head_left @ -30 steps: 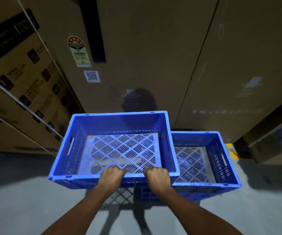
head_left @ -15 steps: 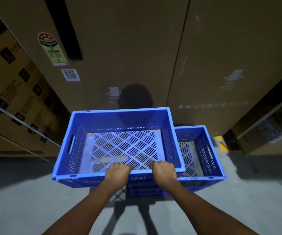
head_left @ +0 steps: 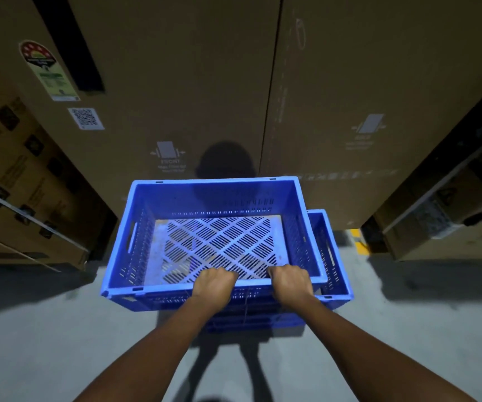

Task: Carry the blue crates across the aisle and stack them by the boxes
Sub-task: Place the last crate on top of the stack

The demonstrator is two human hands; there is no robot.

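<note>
I hold an empty blue crate (head_left: pixel 213 198) with a slotted floor by its near rim. My left hand (head_left: pixel 215 282) grips the rim left of centre, and my right hand (head_left: pixel 290 282) grips it right of centre. The crate hangs above a second blue crate (head_left: pixel 331 256) that rests on the floor against the tall cardboard boxes (head_left: pixel 175 82). Only the right side and near right corner of the lower crate show; the held crate covers the rest of it.
Tall brown boxes form a wall straight ahead. More cartons (head_left: pixel 22 184) lean at the left, and others (head_left: pixel 443 216) stand at the right. A yellow floor mark (head_left: pixel 360 242) lies by the right boxes. Grey concrete floor (head_left: pixel 59 343) spreads around me.
The held crate has shifted to the right and now covers most of the lower crate. The boxes look closer and the view has moved right.
</note>
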